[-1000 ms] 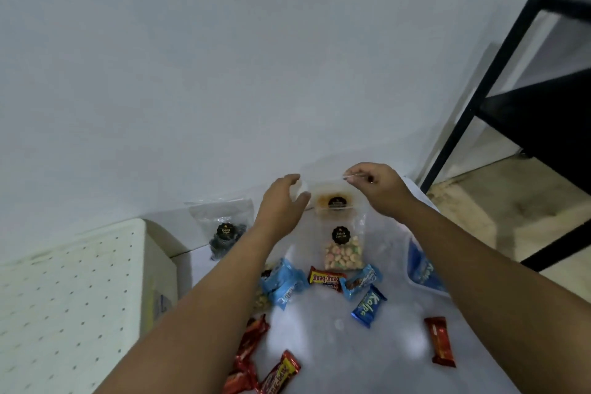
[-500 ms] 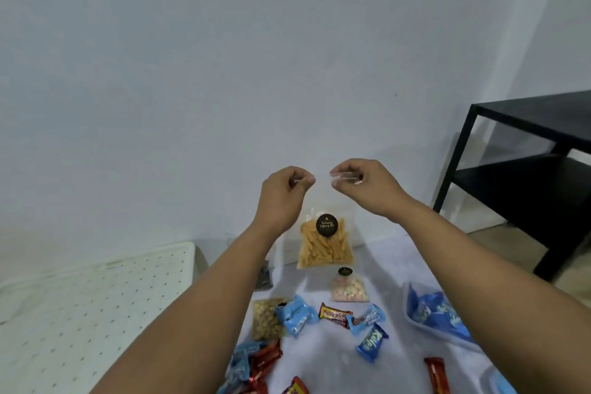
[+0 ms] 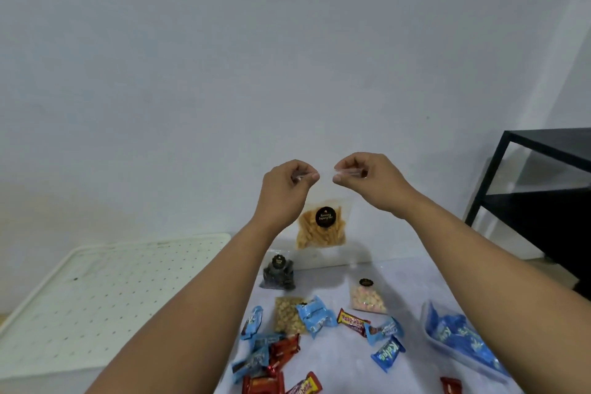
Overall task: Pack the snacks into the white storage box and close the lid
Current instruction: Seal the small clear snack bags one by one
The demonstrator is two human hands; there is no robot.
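A clear bag of orange snack sticks [image 3: 321, 227] with a round black label hangs in the air in front of the wall. My left hand [image 3: 284, 192] pinches its top left corner and my right hand [image 3: 367, 181] pinches its top right corner. Below on the pale table [image 3: 412, 278] lie a bag of dark snacks [image 3: 278, 273], a bag of pink and white candies [image 3: 367, 297], a bag of nuts [image 3: 287, 315] and several blue and red wrapped bars. The white perforated lid of the storage box [image 3: 105, 291] is at the left.
A clear tray [image 3: 460, 339] with blue packets sits at the table's right edge. A black metal shelf [image 3: 543, 195] stands at the right, beside the table. The plain wall is close behind.
Both hands have lifted the bag of orange sticks off the table and hold it higher by its top edge. The view has tilted upward.
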